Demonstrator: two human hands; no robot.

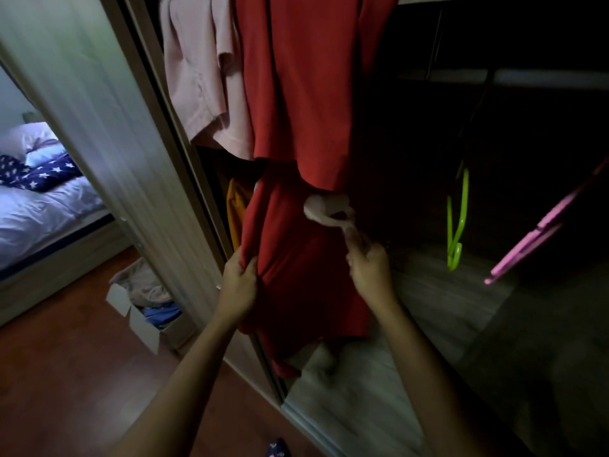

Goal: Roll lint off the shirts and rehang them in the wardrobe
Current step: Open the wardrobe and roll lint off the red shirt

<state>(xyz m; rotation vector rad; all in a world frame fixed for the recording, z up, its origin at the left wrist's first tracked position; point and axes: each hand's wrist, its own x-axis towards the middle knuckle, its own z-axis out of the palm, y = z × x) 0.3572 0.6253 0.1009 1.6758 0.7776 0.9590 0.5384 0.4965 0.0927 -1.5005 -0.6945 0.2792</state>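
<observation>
- The left hand closed its fingers round a bunched fold of the red shirt, apparently drawing the cloth taut for rolling.
- The right hand gripped the handle of the lint roller. Its pale head sat at eleven o'clock from that hand, by the shirt's right edge; blur hid whether it touched.
- The red shirt hung in the wardrobe at twelve o'clock, with a pink shirt just beside it at eleven.
- A green hanger and a pink hanger hung bare at three o'clock, likely awaiting garments.
- An open box of clothes stood on the floor at eight o'clock.
</observation>
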